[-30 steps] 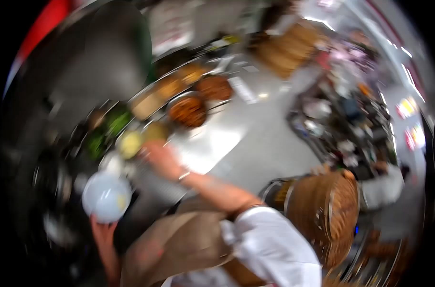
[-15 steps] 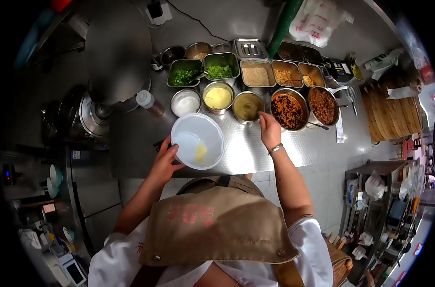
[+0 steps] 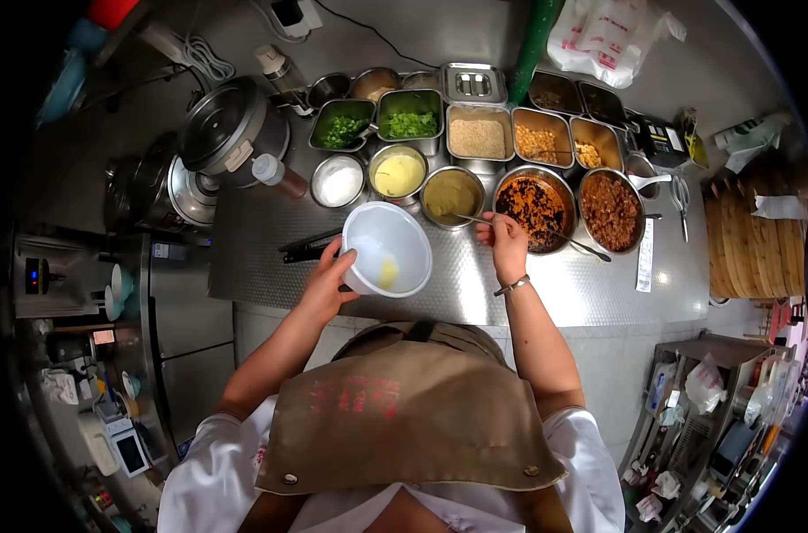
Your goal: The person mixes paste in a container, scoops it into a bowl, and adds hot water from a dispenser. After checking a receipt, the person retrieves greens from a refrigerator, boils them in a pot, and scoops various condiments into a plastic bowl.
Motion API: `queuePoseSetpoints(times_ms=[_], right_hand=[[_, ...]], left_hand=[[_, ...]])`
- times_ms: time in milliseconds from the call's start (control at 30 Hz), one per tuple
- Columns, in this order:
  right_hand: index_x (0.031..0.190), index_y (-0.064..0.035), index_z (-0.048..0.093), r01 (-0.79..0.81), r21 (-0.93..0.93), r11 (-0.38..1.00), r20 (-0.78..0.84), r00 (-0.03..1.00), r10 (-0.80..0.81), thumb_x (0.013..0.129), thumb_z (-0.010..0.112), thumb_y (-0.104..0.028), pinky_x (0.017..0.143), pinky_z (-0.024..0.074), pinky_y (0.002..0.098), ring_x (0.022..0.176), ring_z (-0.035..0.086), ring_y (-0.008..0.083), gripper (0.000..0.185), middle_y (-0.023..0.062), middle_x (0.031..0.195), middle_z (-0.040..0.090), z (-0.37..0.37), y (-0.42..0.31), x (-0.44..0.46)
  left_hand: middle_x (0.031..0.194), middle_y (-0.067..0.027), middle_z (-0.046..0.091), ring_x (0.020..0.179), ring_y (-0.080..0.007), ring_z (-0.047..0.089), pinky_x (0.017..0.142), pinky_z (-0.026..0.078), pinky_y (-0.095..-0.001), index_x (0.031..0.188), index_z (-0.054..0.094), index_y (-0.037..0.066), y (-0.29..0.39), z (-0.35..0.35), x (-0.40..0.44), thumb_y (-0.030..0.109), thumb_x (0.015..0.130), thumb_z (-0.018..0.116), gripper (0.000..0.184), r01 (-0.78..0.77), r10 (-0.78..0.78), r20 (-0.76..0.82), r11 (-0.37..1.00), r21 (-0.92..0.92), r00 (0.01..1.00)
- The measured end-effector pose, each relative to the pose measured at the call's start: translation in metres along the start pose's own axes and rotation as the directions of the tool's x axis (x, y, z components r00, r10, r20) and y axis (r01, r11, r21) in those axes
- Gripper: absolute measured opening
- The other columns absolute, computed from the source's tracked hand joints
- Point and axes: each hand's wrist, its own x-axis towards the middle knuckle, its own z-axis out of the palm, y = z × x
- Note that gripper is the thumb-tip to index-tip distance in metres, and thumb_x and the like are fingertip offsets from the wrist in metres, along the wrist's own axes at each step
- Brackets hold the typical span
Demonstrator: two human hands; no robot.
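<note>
My left hand [image 3: 326, 282] grips the rim and side of a white plastic bowl [image 3: 387, 249], which has a small yellow patch inside and is tilted a little. My right hand [image 3: 507, 244] pinches the handle of a thin spoon [image 3: 471, 218], whose other end is in a round container of greenish-brown paste [image 3: 452, 195]. Left of that container stand a tub of pale yellow food [image 3: 399, 173] and a bowl of white powder [image 3: 338, 181]. To its right are a bowl of red chili oil [image 3: 534, 209] and a bowl of chunky reddish-brown sauce [image 3: 610, 208].
Behind are trays of chopped greens [image 3: 410, 123], tan crumbs [image 3: 477, 137] and yellow bits [image 3: 535, 142]. A squeeze bottle [image 3: 277, 175] and a lidded cooker [image 3: 231, 129] stand left, black tongs [image 3: 311, 247] near the bowl. Right are a whisk [image 3: 681, 200], paper slip [image 3: 645, 258] and bamboo steamers [image 3: 750, 235].
The view has steadied after turning toward the counter. The white bowl has shifted right, toward the paste container. My right hand now shows a spoon dipping into the paste.
</note>
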Motion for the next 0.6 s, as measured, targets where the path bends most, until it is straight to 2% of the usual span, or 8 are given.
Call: queuePoseSetpoints(times_ms=[133,233,267,333,367,400,533,600], right_hand=[[0.097,0.0016,0.058,-0.018,0.054,0.998,-0.025,0.999,0.019,0.092,0.042,-0.019,0.057,0.0441,0.0211,0.062,0.056,0.0102,0.027,0.0075,0.077,0.063,-0.009,-0.013,-0.007],[0.096,0.0021,0.058,0.115,-0.032,0.993,0.018,0.993,-0.114,0.092,0.042,-0.019,0.058,0.0441,0.0207,0.063,0.056,0.0098,0.026,0.0076,0.077,0.063,-0.012,-0.025,-0.017],[0.096,0.0027,0.058,0.166,-0.045,0.985,0.095,0.982,-0.161,0.092,0.043,-0.018,0.061,0.0449,0.0213,0.064,0.056,0.0105,0.026,0.0071,0.076,0.062,-0.009,-0.033,-0.026],[0.093,0.0021,0.059,0.290,-0.182,0.939,0.155,0.952,-0.264,0.090,0.045,-0.015,0.060,0.0454,0.0228,0.064,0.056,0.0105,0.023,0.0070,0.075,0.062,0.001,-0.043,-0.039],[0.092,0.0019,0.060,0.350,-0.247,0.903,0.188,0.932,-0.310,0.090,0.046,-0.013,0.059,0.0456,0.0235,0.064,0.056,0.0106,0.021,0.0069,0.074,0.062,0.005,-0.047,-0.043],[0.091,0.0005,0.061,0.418,-0.412,0.809,0.183,0.908,-0.376,0.088,0.047,-0.013,0.060,0.0472,0.0278,0.065,0.060,0.0165,0.019,0.0103,0.076,0.063,0.007,-0.052,-0.040],[0.094,-0.0008,0.061,0.494,-0.717,0.492,0.262,0.844,-0.467,0.087,0.048,-0.014,0.058,0.0460,0.0292,0.062,0.060,0.0203,0.019,0.0115,0.070,0.062,0.012,-0.017,0.000],[0.094,-0.0008,0.061,0.463,-0.728,0.507,0.247,0.866,-0.436,0.087,0.048,-0.014,0.058,0.0461,0.0294,0.062,0.060,0.0207,0.020,0.0117,0.070,0.062,0.017,0.002,0.010]], left_hand=[[0.130,-0.0104,0.035,0.111,-0.0252,0.040,0.084,0.032,-0.0494,0.136,0.018,0.020,0.002,0.015,0.004,0.043,0.078,0.059,0.075,0.008,-0.008,-0.021,1.000,-0.011,1.000],[0.130,-0.0111,0.034,0.111,-0.0256,0.039,0.085,0.031,-0.0498,0.137,0.016,0.020,0.000,0.019,0.011,0.044,0.078,0.059,0.077,-0.002,0.002,-0.013,1.000,-0.011,1.000],[0.130,-0.0112,0.034,0.112,-0.0259,0.039,0.086,0.031,-0.0501,0.137,0.015,0.020,-0.001,0.019,0.013,0.044,0.078,0.059,0.077,0.001,-0.001,-0.002,1.000,-0.016,1.000],[0.131,-0.0113,0.033,0.112,-0.0264,0.039,0.087,0.030,-0.0505,0.137,0.015,0.020,-0.002,0.021,0.017,0.044,0.077,0.059,0.078,0.008,-0.007,0.023,1.000,-0.021,1.000],[0.131,-0.0113,0.033,0.112,-0.0264,0.038,0.087,0.030,-0.0508,0.137,0.015,0.020,-0.002,0.020,0.018,0.044,0.077,0.059,0.078,0.008,-0.008,0.026,1.000,-0.024,1.000],[0.131,-0.0113,0.033,0.112,-0.0265,0.038,0.087,0.030,-0.0511,0.137,0.015,0.020,-0.003,0.020,0.020,0.044,0.077,0.059,0.078,0.008,-0.008,0.030,1.000,-0.025,1.000],[0.130,-0.0108,0.033,0.111,-0.0258,0.039,0.086,0.030,-0.0512,0.137,0.016,0.020,-0.007,0.012,0.025,0.043,0.078,0.059,0.076,0.013,-0.013,0.005,1.000,-0.024,1.000],[0.130,-0.0105,0.034,0.111,-0.0254,0.039,0.086,0.031,-0.0512,0.136,0.017,0.020,-0.005,0.009,0.021,0.043,0.078,0.059,0.076,0.005,-0.005,0.001,1.000,-0.025,1.000]])
